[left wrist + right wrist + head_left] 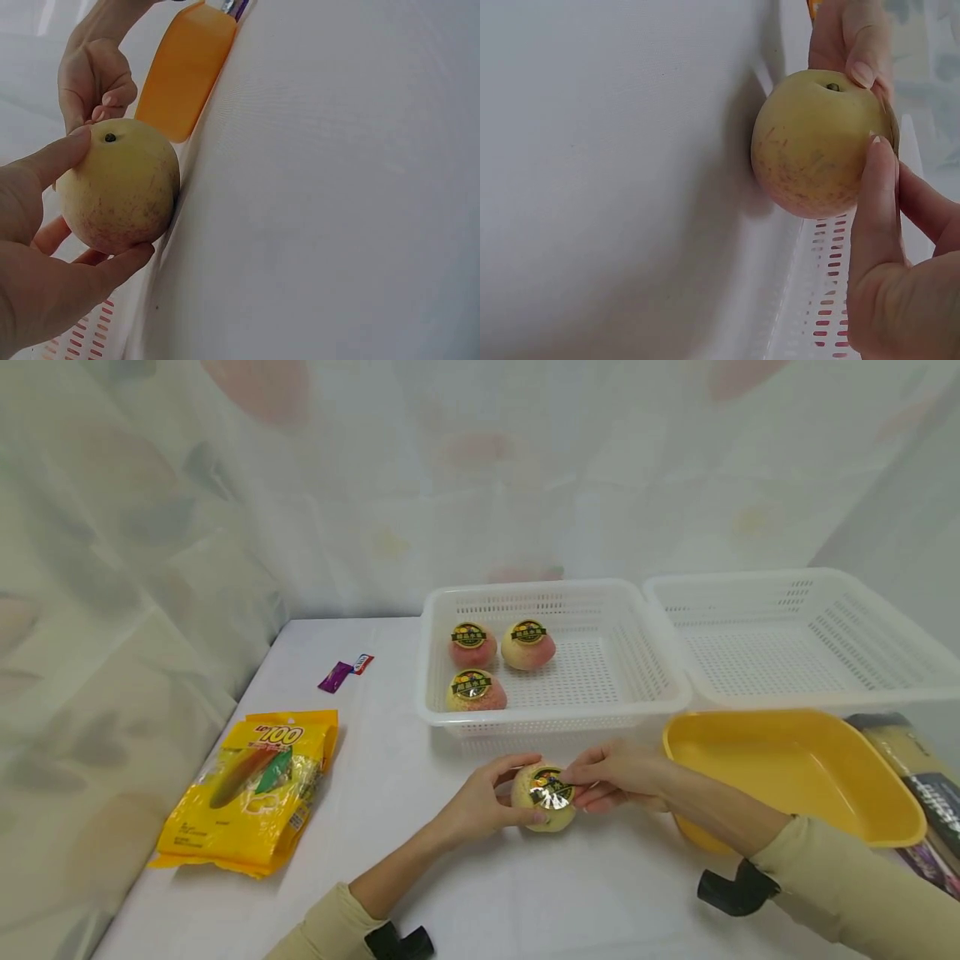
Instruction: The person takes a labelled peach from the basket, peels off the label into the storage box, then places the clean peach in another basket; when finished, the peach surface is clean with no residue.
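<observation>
on the white, cloth-covered worktop (622,893), in front of the white plastic basket (555,717) with small holes, we have one round, yellow and pink peach (120,191). our left hand (480,802) is curled round it, likely to keep it still. our right hand (618,777) pinches the edge of its round, black and gold sticker (551,789), maybe to get it loose. three more peaches (528,656) sit in the basket, perhaps so they can't roll away. our peach is between both hands, touching each one.
</observation>
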Demonstrator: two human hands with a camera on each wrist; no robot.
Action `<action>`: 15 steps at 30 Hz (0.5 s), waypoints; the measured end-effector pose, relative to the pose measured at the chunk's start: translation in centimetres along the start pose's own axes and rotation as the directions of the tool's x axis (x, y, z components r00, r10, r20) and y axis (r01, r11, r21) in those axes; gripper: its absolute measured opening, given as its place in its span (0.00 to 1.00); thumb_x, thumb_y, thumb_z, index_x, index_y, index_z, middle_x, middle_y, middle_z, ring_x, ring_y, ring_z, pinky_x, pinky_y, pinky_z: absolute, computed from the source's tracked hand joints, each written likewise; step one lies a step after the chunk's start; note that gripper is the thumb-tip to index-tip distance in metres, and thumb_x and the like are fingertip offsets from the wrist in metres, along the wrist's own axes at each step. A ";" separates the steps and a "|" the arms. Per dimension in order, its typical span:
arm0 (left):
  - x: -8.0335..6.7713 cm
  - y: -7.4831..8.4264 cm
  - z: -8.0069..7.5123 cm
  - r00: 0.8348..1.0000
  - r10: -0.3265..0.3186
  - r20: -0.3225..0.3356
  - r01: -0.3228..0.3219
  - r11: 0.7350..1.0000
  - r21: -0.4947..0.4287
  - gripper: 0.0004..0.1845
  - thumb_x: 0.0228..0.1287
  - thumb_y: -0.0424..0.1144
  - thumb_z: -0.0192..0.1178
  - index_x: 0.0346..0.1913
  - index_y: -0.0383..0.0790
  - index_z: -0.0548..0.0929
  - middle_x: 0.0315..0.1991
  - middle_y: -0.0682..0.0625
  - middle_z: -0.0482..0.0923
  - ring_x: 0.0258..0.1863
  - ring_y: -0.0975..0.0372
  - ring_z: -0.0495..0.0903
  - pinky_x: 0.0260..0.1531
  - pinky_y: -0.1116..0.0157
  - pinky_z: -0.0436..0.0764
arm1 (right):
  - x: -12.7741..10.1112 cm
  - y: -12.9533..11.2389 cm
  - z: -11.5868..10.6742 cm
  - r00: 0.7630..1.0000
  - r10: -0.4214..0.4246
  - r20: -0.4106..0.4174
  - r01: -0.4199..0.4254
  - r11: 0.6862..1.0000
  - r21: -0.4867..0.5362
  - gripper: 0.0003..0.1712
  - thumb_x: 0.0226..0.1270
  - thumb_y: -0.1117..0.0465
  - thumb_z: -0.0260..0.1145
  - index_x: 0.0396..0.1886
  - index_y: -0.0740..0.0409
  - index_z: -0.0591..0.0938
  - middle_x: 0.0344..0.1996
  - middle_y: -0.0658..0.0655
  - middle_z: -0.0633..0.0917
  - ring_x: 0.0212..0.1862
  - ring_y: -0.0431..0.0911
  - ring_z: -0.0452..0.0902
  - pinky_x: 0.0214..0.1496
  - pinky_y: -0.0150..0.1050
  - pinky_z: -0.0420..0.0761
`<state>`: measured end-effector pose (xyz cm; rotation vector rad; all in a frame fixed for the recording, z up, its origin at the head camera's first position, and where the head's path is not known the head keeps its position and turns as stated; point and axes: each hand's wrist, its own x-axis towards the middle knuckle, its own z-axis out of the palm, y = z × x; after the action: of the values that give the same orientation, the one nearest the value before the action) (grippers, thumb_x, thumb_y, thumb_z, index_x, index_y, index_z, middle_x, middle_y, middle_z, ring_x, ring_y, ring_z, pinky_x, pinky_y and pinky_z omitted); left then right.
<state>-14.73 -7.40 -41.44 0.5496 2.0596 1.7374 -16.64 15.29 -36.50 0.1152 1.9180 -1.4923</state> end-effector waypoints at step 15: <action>0.1 -0.3 0.0 1.000 0.002 0.005 -0.002 1.000 -0.003 0.37 0.50 0.29 0.72 0.65 0.35 0.69 0.61 0.47 0.69 0.60 0.53 0.69 0.50 0.66 0.78 | -0.4 -0.2 -0.6 0.998 -0.059 0.039 0.059 0.998 -0.002 0.14 0.63 0.62 0.67 0.41 0.71 0.81 0.26 0.59 0.85 0.27 0.44 0.83 0.34 0.37 0.85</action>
<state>-14.88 -7.39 -41.72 0.5544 2.0535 1.7378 -16.71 15.91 -36.10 0.0280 1.9072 -1.5186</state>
